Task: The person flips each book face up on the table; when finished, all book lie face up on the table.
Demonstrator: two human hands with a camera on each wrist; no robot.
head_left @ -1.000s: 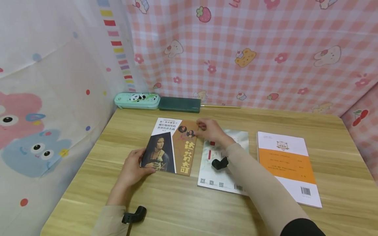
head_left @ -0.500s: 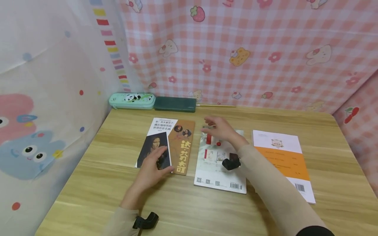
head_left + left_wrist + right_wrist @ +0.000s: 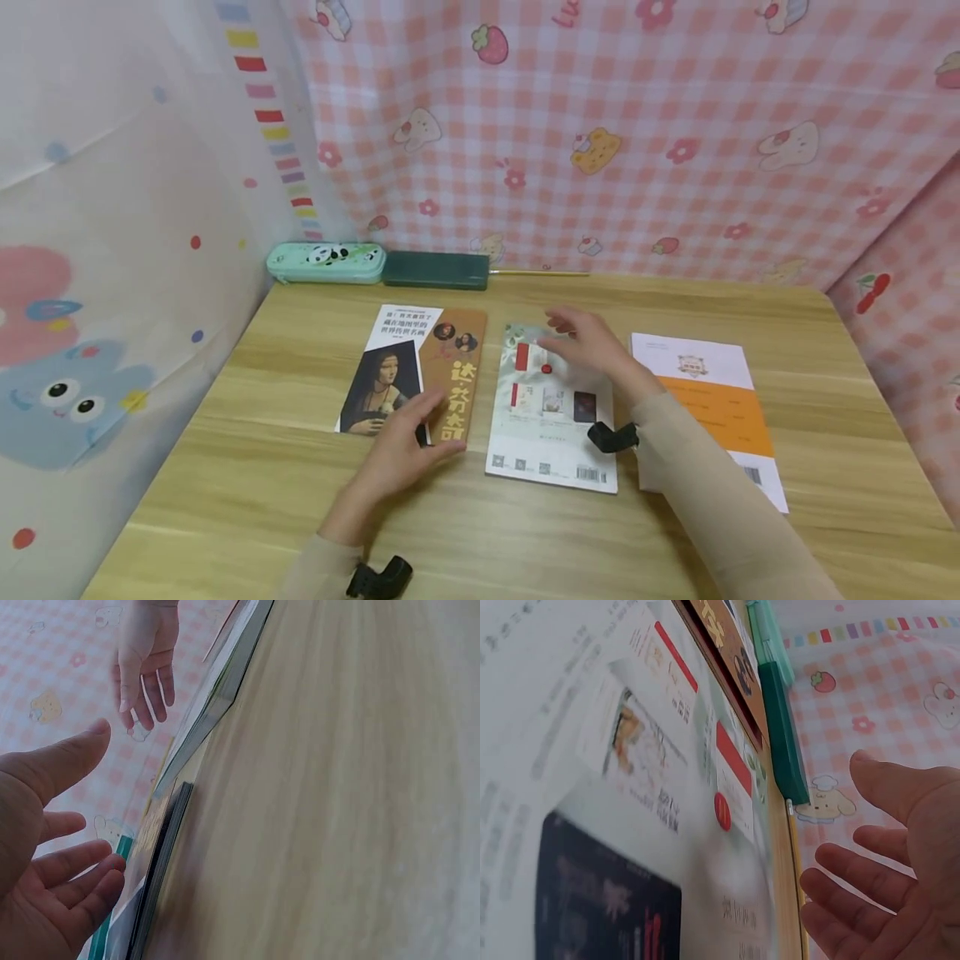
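Note:
My left hand (image 3: 401, 450) hovers over the lower right part of a brown and white book (image 3: 382, 383) with a painted portrait on its cover, fingers loosely spread and holding nothing. In the left wrist view the same hand (image 3: 56, 862) shows its thumb apart from the relaxed fingers. My right hand (image 3: 592, 346) is above the upper right of a pale book (image 3: 551, 450) with pictures and a barcode. The right wrist view has that hand (image 3: 892, 877) with thumb and fingers apart, nothing between them. Both books lie flat on the wooden table.
A white and orange book (image 3: 690, 358) lies at the right, partly under my right sleeve. Along the back edge sit a mint panda pencil case (image 3: 326, 262), a dark green box (image 3: 435, 271) and a thin yellow stick (image 3: 540, 273). A pink checked curtain (image 3: 465, 167) hangs behind.
My left hand has let go of the portrait book's left edge and moved right across it. My right hand has left that book's upper right corner and moved right over the pale book.

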